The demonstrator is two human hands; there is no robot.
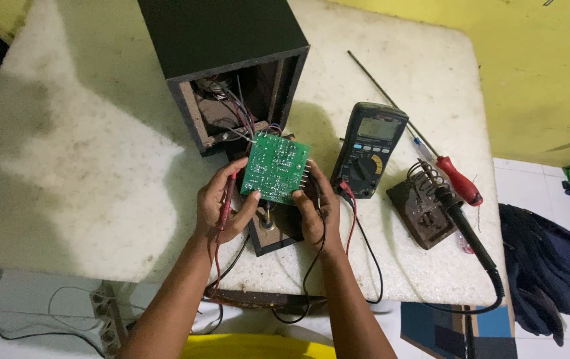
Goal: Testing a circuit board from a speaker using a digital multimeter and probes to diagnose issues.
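Head view: mid-check of green circuit board (275, 167), held solder side up over table (85, 166), just in front of open black speaker cabinet (231, 66), wires running back inside. Left hand (222, 203) curled on board's left edge w/ red probe (228, 199); right hand (315, 209) pinching right edge, black lead. Next, prob.: steady tip on small solder pad. Multimeter (368, 149) beside.
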